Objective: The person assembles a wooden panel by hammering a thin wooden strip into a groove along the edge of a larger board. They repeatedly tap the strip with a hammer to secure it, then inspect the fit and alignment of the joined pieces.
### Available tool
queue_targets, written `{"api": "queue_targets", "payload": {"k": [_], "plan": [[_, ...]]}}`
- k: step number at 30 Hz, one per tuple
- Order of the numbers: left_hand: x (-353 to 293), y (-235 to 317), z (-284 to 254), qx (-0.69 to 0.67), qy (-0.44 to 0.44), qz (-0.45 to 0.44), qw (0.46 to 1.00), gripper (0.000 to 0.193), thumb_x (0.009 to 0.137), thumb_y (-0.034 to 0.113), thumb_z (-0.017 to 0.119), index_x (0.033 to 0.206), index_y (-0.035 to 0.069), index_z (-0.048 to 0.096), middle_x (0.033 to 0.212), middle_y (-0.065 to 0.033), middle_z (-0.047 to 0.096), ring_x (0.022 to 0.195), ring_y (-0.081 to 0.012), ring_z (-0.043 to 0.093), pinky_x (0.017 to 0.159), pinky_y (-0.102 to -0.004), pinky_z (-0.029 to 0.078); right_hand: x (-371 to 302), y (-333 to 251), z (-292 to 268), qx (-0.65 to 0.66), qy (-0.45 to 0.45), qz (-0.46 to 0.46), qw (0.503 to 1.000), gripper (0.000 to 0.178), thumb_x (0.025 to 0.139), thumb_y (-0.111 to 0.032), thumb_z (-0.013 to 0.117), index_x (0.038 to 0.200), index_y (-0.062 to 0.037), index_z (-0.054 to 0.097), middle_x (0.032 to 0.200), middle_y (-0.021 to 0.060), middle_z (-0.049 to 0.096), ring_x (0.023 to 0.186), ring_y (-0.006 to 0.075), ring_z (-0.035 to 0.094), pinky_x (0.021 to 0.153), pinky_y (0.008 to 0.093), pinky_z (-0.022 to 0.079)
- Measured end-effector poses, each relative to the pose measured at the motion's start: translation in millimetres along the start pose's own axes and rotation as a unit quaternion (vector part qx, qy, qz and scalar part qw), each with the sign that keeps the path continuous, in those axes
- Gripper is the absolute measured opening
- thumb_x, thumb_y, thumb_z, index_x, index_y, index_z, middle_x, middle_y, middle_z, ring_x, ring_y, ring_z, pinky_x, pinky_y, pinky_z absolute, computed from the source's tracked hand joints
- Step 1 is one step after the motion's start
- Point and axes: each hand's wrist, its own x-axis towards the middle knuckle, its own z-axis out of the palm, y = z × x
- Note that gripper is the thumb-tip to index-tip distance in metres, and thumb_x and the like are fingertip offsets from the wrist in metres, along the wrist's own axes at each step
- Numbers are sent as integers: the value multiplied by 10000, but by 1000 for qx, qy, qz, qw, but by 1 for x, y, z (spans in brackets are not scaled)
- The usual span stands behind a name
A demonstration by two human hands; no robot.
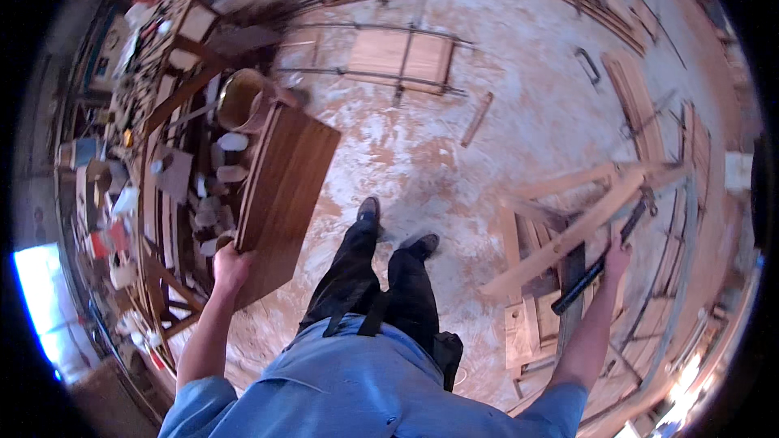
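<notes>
My left hand is closed at the near edge of a thick brown wooden panel, which stands tilted to my left; some of the fingers are hidden behind it. To my right, my right hand is wrapped around a hammer with a black grip. Its dark head is at the far end, beyond my fingers. Beside and partly behind the hammer is a light wooden frame of crossed bars.
A cluttered workbench with tools and bottles runs along the left, near a round bucket. Clamped boards lie ahead on the dusty floor. A loose wood strip, a C-clamp and stacked planks are farther right.
</notes>
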Motion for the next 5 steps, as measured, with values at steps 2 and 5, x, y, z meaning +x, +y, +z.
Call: {"api": "queue_targets", "payload": {"k": [2,5], "plan": [[2,-13,1,-17,8,20,1000,343,761,196,703,1068,42,708,922,-138,730,846,-201,690,778,-346,518,12,14,-15,153,-68,7,986,783,892,-510,600,1339,115,454,1240,287,602,1121,411,602,972,453,456],[13,-25,-1,-39,-3,2,999,356,789,221,704,1096,40,699,937,-158,731,865,-259,699,808,-373,516,48,24,-38,329,-158,-71,928,801,909,-499,589,1395,109,400,1152,313,633,1099,348,639,1016,475,441]]}}
